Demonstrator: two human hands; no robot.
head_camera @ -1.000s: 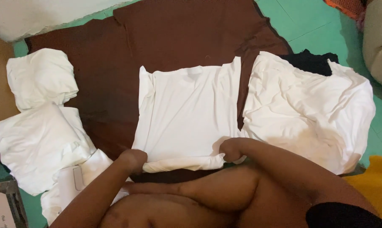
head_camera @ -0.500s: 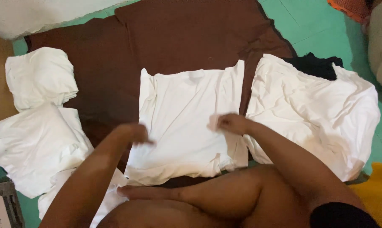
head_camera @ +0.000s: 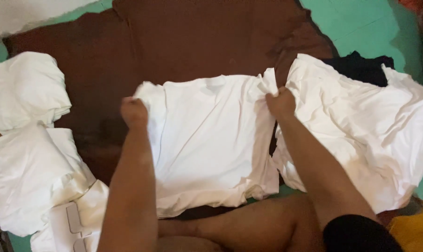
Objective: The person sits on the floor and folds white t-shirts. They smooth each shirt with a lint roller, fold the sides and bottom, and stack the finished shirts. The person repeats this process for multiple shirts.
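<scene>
The fingers of the left hand (head_camera: 134,112) are clenched on the upper left corner of a white, partly folded cotton shirt (head_camera: 211,140), and those of the right hand (head_camera: 281,103) are clenched on its upper right corner. The shirt lies flat on a dark brown cloth (head_camera: 197,42) spread over the green floor (head_camera: 356,28). A loose heap of white garments (head_camera: 365,135) lies just right of it, with folded white bundles (head_camera: 24,140) to the left.

Two hands (head_camera: 134,112), one white shirt (head_camera: 211,140)
</scene>
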